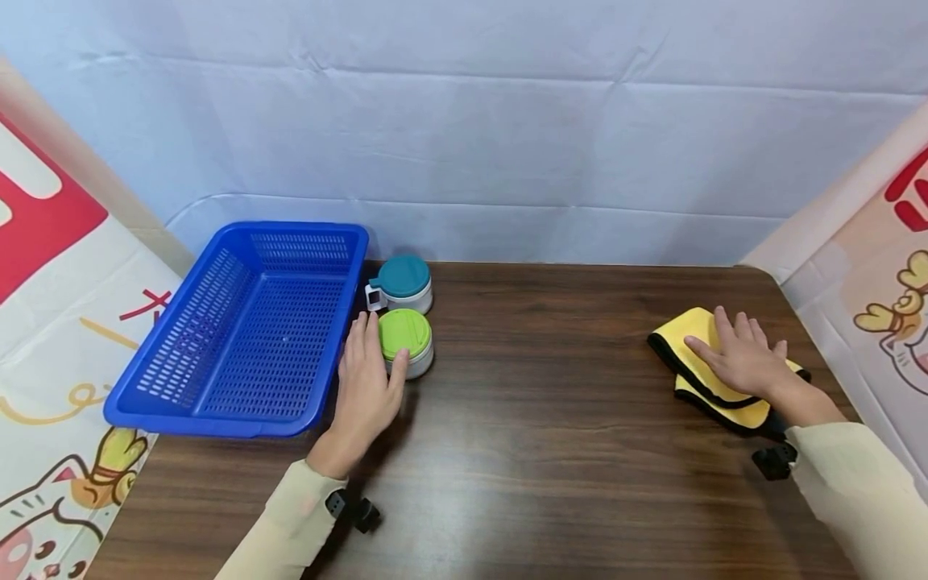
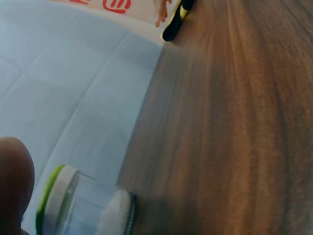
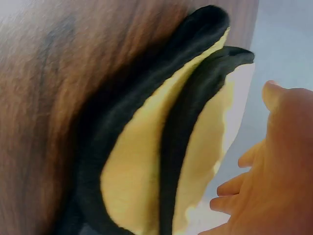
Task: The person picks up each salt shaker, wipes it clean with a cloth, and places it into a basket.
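My left hand (image 1: 365,395) is at the near left side of a jar with a lime green lid (image 1: 404,332), fingers straight and thumb spread to the jar's front. Whether it touches the jar cannot be made out. In the left wrist view the jar (image 2: 90,208) shows clear walls and pale contents beside my thumb (image 2: 14,181). Just behind stands a second jar with a teal lid (image 1: 404,276) and a white handle. On the right, my right hand (image 1: 747,362) is spread over a folded yellow cloth with black edging (image 1: 692,329); the right wrist view shows the cloth's layered folds (image 3: 137,166) beside the fingers.
A blue plastic basket (image 1: 286,338) with slotted walls stands left of the jars, close to my left hand. The brown wooden table (image 1: 536,387) meets a pale cloth backdrop (image 1: 522,161) at the back. Printed cloths hang at both sides.
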The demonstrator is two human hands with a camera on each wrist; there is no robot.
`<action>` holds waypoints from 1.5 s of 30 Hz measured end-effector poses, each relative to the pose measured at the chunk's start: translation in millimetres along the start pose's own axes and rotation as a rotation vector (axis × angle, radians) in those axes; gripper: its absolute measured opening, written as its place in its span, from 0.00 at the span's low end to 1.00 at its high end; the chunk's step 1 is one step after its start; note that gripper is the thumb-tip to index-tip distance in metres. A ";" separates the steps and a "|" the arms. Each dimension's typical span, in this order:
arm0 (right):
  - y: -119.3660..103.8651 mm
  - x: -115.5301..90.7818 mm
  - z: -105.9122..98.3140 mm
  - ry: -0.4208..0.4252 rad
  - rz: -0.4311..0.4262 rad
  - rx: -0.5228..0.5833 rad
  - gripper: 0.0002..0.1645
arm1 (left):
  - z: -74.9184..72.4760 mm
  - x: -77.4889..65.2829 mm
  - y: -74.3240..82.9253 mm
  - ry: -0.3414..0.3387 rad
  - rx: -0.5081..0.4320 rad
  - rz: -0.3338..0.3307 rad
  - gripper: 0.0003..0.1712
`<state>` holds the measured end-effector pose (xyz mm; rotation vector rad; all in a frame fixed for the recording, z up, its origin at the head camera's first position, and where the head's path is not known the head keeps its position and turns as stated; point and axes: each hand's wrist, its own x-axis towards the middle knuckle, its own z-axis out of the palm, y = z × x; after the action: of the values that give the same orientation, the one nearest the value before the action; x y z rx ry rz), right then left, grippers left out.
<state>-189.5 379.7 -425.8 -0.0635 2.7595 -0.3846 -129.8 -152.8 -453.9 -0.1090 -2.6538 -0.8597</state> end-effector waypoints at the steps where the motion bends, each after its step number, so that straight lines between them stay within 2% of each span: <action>1: 2.1 1.0 1.3 -0.001 0.004 0.006 0.59 | 1.7 -0.3 -1.5 0.008 -0.011 -0.012 0.41; 7: 11.2 5.8 7.5 -0.015 0.025 0.023 0.60 | 9.8 -1.9 -6.7 0.035 -0.100 -0.084 0.38; 11: 14.3 8.2 11.0 -0.006 0.029 0.002 0.61 | 12.6 -1.8 -9.4 0.079 -0.182 -0.105 0.35; 17: 15.9 11.3 14.3 0.043 0.035 -0.017 0.64 | 16.7 -2.8 -15.2 0.131 -0.309 -0.162 0.29; 21: 16.6 13.4 14.5 0.091 0.037 -0.038 0.64 | 19.6 -2.6 -19.0 0.167 -0.360 -0.199 0.26; 28: 15.3 14.1 10.4 0.135 0.085 -0.020 0.65 | 22.1 -1.5 -21.3 0.203 -0.401 -0.243 0.22; 36: 14.8 10.6 3.2 0.094 0.131 0.022 0.69 | 24.9 -0.5 -23.3 0.276 -0.446 -0.310 0.20; 45: 20.7 11.1 4.1 0.060 0.134 0.057 0.72 | 27.1 1.1 -25.1 0.287 -0.450 -0.390 0.22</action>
<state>-198.4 397.5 -438.9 0.1484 2.7896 -0.4356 -143.5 -157.5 -487.9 0.4043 -2.2045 -1.4642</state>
